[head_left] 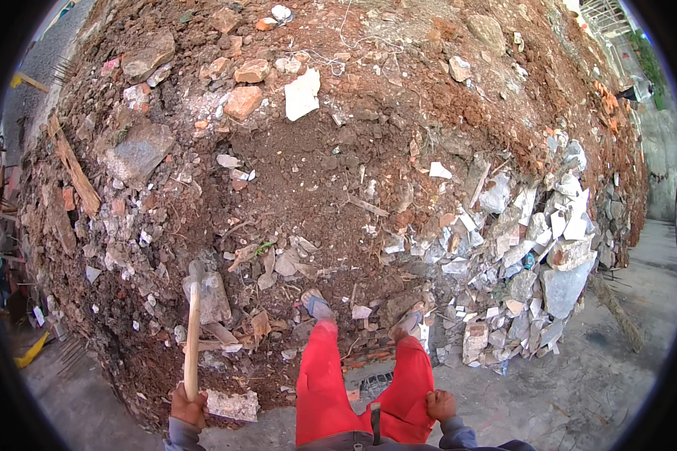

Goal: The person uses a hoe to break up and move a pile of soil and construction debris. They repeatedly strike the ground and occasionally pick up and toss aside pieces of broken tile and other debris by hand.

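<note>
My left hand (189, 408) is wrapped round the lower end of a long-handled digging tool's pale wooden handle (192, 334). The handle points away from me, and its small grey metal head (196, 268) is by a flat grey stone (212, 298) in the dirt. The exact shape of the head cannot be made out. My right hand (441, 406) is curled into a fist beside my right thigh, against the red trousers (327, 379), with nothing visible in it. Both my feet, in sandals, stand on the near slope of the rubble.
A large mound of brown soil (301, 173) rises ahead, strewn with stones and bricks. Broken tiles and slabs (568, 286) pile up at the right. A wooden plank (74, 167) lies at the left, thin wire (338, 60) at the top. Concrete floor (594, 398) borders the mound.
</note>
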The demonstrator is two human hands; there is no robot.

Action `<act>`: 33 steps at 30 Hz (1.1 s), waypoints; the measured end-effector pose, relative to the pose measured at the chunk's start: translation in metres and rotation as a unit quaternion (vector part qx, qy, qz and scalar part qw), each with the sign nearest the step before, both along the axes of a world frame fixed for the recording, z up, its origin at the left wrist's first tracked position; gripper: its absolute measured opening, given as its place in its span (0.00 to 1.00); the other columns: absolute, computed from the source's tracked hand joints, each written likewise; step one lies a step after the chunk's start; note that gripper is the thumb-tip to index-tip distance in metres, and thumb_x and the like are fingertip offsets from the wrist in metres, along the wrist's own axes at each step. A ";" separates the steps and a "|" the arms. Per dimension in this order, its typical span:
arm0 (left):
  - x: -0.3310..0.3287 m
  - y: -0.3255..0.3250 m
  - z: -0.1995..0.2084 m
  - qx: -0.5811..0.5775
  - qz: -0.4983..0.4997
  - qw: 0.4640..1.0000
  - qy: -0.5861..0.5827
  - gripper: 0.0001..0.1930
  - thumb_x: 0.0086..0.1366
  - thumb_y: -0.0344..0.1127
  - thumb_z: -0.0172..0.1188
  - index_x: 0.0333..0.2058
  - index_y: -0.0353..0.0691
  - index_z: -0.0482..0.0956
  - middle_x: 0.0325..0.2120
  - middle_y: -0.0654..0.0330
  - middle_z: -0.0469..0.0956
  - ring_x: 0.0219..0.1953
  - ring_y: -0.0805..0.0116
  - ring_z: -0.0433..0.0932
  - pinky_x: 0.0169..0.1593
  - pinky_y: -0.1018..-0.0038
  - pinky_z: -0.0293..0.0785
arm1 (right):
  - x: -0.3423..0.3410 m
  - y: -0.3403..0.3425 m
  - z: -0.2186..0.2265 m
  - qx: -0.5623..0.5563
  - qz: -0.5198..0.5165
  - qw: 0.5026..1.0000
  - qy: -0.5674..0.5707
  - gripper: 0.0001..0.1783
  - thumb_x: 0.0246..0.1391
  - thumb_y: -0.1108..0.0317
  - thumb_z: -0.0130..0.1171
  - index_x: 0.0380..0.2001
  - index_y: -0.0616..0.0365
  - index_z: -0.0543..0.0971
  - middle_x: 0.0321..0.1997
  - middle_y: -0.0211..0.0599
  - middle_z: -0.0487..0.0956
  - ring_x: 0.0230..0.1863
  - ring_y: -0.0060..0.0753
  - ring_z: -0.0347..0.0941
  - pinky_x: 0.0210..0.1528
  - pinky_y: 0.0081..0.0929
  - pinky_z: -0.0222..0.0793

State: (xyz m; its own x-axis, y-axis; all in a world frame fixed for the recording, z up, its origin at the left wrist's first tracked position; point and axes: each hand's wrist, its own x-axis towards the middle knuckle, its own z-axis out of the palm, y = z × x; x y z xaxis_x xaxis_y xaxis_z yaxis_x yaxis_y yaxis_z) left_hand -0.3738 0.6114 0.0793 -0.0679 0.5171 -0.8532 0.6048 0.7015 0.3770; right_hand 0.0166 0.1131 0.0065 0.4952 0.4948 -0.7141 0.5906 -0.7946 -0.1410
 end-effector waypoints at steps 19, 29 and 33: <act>0.197 -0.126 0.061 -0.116 -0.458 0.881 0.031 0.34 0.56 0.35 0.63 0.62 0.39 0.62 0.41 0.43 0.79 0.32 0.39 0.80 0.31 0.54 0.77 | 0.029 0.326 -0.127 -0.010 -0.675 0.563 0.477 0.37 0.58 0.42 0.60 0.61 0.53 0.63 0.53 0.46 0.75 0.50 0.44 0.76 0.46 0.48 0.74; 0.391 -0.175 -0.136 0.238 -0.267 0.918 -0.175 0.20 0.53 0.34 0.70 0.43 0.38 0.73 0.27 0.49 0.79 0.28 0.46 0.81 0.30 0.60 0.78 | 0.318 0.443 -0.103 0.331 -0.603 0.632 0.357 0.10 0.49 0.77 0.58 0.29 0.55 0.67 0.20 0.29 0.68 0.16 0.23 0.65 0.17 0.26 0.68; 0.557 -0.089 -0.223 0.288 -0.224 0.910 -0.195 0.13 0.52 0.31 0.66 0.35 0.38 0.74 0.26 0.47 0.78 0.30 0.44 0.79 0.34 0.57 0.74 | 0.448 0.556 -0.062 0.507 -0.388 0.713 0.290 0.05 0.50 0.75 0.55 0.30 0.66 0.71 0.21 0.31 0.70 0.19 0.22 0.69 0.24 0.25 0.77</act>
State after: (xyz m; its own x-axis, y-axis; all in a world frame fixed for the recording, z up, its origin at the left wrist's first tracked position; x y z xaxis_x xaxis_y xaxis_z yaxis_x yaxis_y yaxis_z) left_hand 0.1831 0.5222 -0.1433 0.5095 0.7882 -0.3453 0.5230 0.0350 0.8516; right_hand 0.4644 0.6693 -0.0552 0.6675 0.6403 -0.3801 -0.3623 -0.1667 -0.9170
